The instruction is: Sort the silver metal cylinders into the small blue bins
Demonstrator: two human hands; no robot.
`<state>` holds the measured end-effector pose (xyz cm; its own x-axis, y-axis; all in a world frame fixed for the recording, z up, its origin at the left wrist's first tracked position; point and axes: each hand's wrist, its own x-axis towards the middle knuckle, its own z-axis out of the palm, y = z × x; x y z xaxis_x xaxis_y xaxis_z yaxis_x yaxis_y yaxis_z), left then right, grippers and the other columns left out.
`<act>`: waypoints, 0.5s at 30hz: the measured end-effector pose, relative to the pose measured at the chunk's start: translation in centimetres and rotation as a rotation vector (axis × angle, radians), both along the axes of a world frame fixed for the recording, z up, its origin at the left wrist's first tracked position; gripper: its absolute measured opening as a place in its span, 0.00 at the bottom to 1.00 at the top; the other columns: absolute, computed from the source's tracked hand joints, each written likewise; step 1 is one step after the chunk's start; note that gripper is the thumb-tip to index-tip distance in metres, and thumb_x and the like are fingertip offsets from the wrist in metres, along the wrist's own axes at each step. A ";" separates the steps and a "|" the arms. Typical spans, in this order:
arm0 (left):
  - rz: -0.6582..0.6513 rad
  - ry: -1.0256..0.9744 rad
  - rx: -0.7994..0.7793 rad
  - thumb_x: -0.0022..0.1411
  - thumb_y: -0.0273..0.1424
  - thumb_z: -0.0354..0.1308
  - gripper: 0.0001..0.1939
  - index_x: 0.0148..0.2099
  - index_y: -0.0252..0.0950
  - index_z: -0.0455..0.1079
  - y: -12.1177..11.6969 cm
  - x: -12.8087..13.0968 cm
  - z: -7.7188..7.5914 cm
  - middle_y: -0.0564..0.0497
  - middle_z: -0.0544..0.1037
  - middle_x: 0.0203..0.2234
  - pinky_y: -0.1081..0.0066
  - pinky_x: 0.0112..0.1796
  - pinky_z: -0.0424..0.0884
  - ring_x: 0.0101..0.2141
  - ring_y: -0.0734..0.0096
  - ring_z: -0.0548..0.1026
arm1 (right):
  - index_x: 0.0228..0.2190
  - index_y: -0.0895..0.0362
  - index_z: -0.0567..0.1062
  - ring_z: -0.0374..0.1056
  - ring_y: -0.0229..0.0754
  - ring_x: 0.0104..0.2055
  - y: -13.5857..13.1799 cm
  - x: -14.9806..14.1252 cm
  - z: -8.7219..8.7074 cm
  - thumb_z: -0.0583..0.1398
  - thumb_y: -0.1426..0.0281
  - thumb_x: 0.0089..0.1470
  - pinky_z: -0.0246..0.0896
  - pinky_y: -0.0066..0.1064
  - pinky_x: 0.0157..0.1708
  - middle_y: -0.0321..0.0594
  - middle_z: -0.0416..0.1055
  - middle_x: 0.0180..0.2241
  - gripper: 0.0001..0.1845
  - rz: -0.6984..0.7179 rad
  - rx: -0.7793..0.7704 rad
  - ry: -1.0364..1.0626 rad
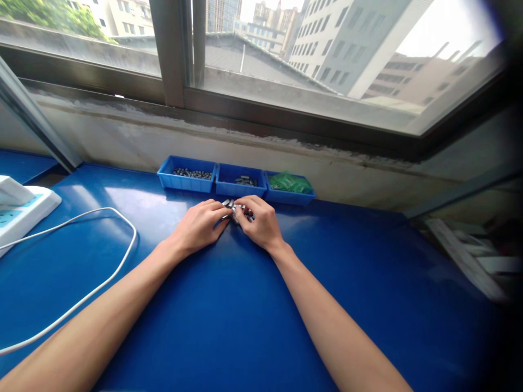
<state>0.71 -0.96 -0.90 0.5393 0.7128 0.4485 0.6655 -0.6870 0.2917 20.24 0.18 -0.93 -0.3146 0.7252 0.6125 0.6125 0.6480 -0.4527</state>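
**Both your hands meet over a small heap of metal pieces**

Read the clock from the heap, with 12 o'clock towards the window. Nearest you, the bare blue worktop [216, 326] spreads below 6 o'clock, and your forearms reach in along 8 and 5 o'clock. A white cable [131, 247] loops over the surface at 8 o'clock, outside your left arm.

Your left hand [200, 222] sits close in at 8 o'clock, its fingers bent against the near edge of the metal pieces [231, 204]. Your right hand [260, 222] is at 4 o'clock, its fingers curled over them. You cannot tell whether either set is clamped on a piece.

At 9 o'clock, well apart, lies a white power strip [44, 204].

Beyond the heap, three blue bins stand in a row: the left bin [186, 183] at 10 with small metal parts, the middle bin [237, 189] at 12 with longer ones, the right bin [288, 197] at 2 with green plastic [290, 182]. Behind them rise the wall [122, 139] and window frame [335, 116].
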 end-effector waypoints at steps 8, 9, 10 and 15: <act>0.033 -0.076 -0.070 0.69 0.30 0.49 0.15 0.53 0.39 0.73 0.3 -0.1 -0.1 0.45 0.79 0.44 0.65 0.46 0.72 0.43 0.62 0.76 | 0.37 0.54 0.77 0.72 0.43 0.39 -0.1 0.0 0.2 0.58 0.71 0.59 0.68 0.34 0.42 0.42 0.76 0.38 0.07 0.010 -0.003 -0.008; 0.042 -0.108 -0.085 0.69 0.30 0.49 0.15 0.53 0.39 0.73 0.3 0.0 -0.1 0.45 0.79 0.44 0.65 0.46 0.72 0.44 0.62 0.76 | 0.37 0.55 0.77 0.72 0.43 0.39 -0.1 0.0 0.2 0.58 0.71 0.59 0.69 0.34 0.42 0.42 0.76 0.38 0.07 0.011 -0.001 -0.009; 0.054 -0.152 -0.096 0.69 0.31 0.49 0.15 0.52 0.39 0.74 0.3 0.0 0.0 0.45 0.79 0.45 0.65 0.47 0.72 0.44 0.62 0.77 | 0.37 0.55 0.77 0.72 0.43 0.39 -0.1 0.0 0.2 0.58 0.71 0.59 0.69 0.34 0.42 0.42 0.76 0.38 0.07 0.011 0.001 -0.008; 0.111 -0.525 -0.247 0.66 0.36 0.54 0.14 0.48 0.38 0.76 0.2 0.5 0.5 0.47 0.81 0.39 0.68 0.43 0.73 0.39 0.65 0.79 | 0.40 0.54 0.77 0.72 0.44 0.41 -0.3 0.0 0.2 0.58 0.71 0.58 0.69 0.35 0.44 0.43 0.76 0.39 0.09 0.033 0.013 -0.023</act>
